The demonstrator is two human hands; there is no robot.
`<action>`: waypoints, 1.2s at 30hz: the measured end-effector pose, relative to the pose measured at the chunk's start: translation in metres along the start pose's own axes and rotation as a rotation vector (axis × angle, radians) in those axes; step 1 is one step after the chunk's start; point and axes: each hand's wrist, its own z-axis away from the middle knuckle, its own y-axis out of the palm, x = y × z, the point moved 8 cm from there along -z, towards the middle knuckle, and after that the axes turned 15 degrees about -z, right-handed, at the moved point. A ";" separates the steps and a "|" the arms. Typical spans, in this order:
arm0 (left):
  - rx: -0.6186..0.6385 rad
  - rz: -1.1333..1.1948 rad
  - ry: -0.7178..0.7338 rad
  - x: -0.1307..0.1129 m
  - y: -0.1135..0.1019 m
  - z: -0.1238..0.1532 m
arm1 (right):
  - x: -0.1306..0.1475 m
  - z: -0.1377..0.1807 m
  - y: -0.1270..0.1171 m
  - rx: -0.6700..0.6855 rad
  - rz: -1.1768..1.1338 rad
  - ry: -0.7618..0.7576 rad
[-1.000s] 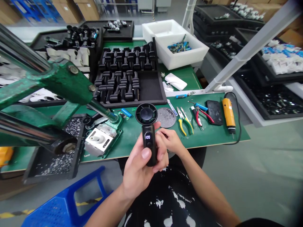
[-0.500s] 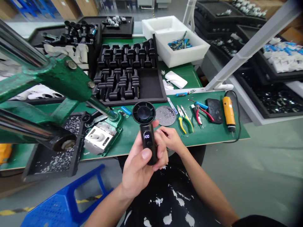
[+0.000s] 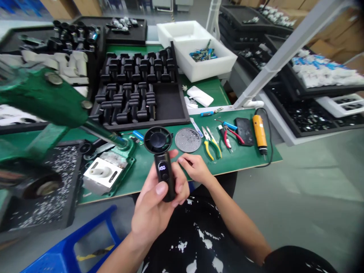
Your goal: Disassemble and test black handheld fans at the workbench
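Observation:
My left hand (image 3: 155, 206) is closed round the handle of a black hand-held fan (image 3: 161, 159), thumb on its front below the lit display. The fan stands upright, its round head bare above my fingers. Just right of the handle is my right hand (image 3: 193, 168), its fingers curled and pinched; whether it holds anything I cannot make out. A round metal grille (image 3: 187, 140) lies on the green table (image 3: 244, 157) beyond my right hand.
A black tray (image 3: 170, 106) of black fan bodies sits behind. Pliers (image 3: 212, 144), cutters, a phone and an orange tool (image 3: 259, 131) lie at right. A green press (image 3: 42, 102) and white fixture (image 3: 102, 172) stand left. White bins (image 3: 199, 68) sit at the back; a blue stool (image 3: 71, 250) is below.
The view has swung so everything sits further left and the press blurs. The fan's display now shows a different, blurred reading. Both hands keep their hold and position about the fan.

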 end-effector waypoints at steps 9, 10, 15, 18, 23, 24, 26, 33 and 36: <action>-0.191 -0.053 -0.200 0.044 -0.032 0.009 | 0.018 0.034 -0.123 -0.366 0.379 0.109; -0.204 -0.056 -0.209 0.048 -0.034 0.011 | 0.017 0.035 -0.138 -0.406 0.448 0.140; -0.234 -0.068 -0.238 0.057 -0.038 0.014 | 0.018 0.007 -0.165 -0.388 0.697 0.181; -0.239 -0.065 -0.217 0.053 -0.037 0.015 | 0.014 -0.026 -0.165 -0.297 0.885 0.232; -0.218 -0.050 -0.138 0.042 -0.036 0.018 | -0.006 -0.064 -0.165 -0.094 0.973 0.331; -0.207 -0.047 -0.117 0.040 -0.035 0.018 | -0.009 -0.067 -0.166 -0.070 0.973 0.340; -0.187 -0.042 -0.078 0.034 -0.034 0.018 | -0.009 -0.071 -0.169 -0.056 0.966 0.343; -0.160 -0.019 -0.023 0.018 -0.029 0.017 | 0.052 -0.038 -0.181 -0.399 0.486 0.108; -0.156 -0.008 -0.028 0.016 -0.025 0.016 | 0.104 0.003 -0.145 -0.379 0.024 -0.120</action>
